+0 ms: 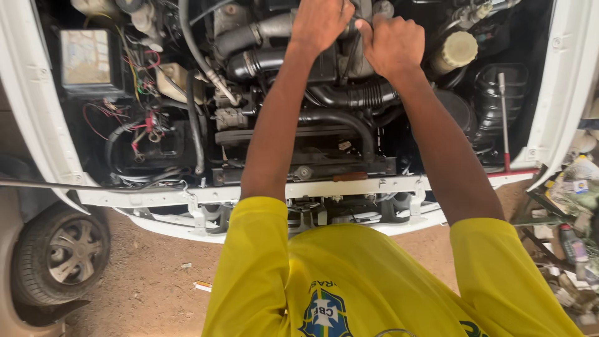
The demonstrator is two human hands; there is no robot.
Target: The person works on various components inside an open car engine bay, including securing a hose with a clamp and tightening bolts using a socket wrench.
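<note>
Leaning over the white car's open engine bay [312,187], the person closes the left hand [319,24] and right hand [393,45] side by side on a part near the black hoses [355,97], seemingly for a firm two-handed purchase.

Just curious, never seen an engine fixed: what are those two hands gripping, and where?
Both the left hand and right hand close on engine parts at the top of the bay; exactly what cannot be told.

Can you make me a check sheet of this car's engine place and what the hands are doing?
Surface: open engine bay of a white car.
Job's things: black hoses near both hands.
Clutter: red-handled tool lying at the right side; bottles on the ground.
Hands: left hand and right hand closed among the engine parts; what they grip is hidden.
Cables: loose red wires on the left.
Surroundings: dirt ground, car wheel.
</note>
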